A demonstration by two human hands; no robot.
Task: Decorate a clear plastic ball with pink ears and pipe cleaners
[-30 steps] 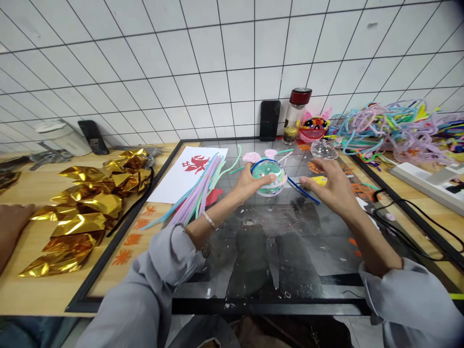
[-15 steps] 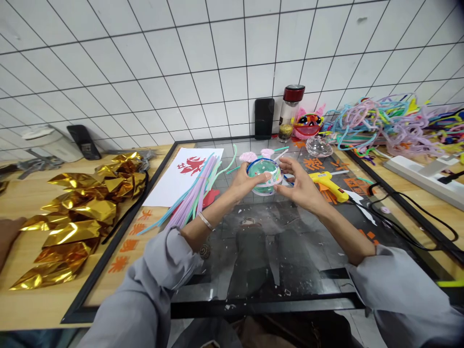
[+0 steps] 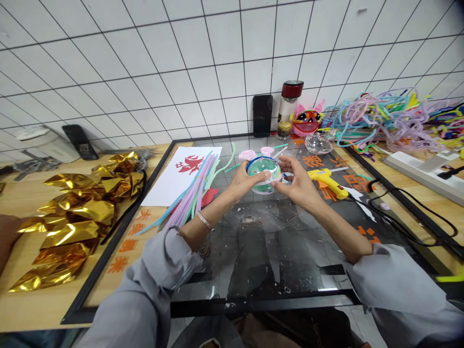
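A clear, round plastic bowl [image 3: 260, 167] with a greenish inside and a blue and pale fuzzy rim is held between my two hands above the dark glass. My left hand [image 3: 243, 181] grips its left side, the thumb lying across the near rim. At the right edge, my right hand [image 3: 295, 181] has its thumb and curled fingers against the rim. Just behind the bowl are two pink fuzzy rounds [image 3: 248, 155] and a green pipe cleaner [image 3: 278, 146]. A bundle of pastel pipe cleaners [image 3: 197, 189] lies left of my hands.
A yellow glue gun [image 3: 329, 183] lies right of my right hand, its black cord trailing. Behind stand a phone [image 3: 262, 116], a glass bottle [image 3: 287, 113] and a pink animal-faced piece [image 3: 307, 120]. Gold foil [image 3: 78, 212] covers the left; tangled pipe cleaners [image 3: 384, 118] and a power strip [image 3: 427, 176] occupy the right.
The view has shifted slightly. Both hands keep their hold on the bowl, with the right fingers and thumb moved only a little along its rim.
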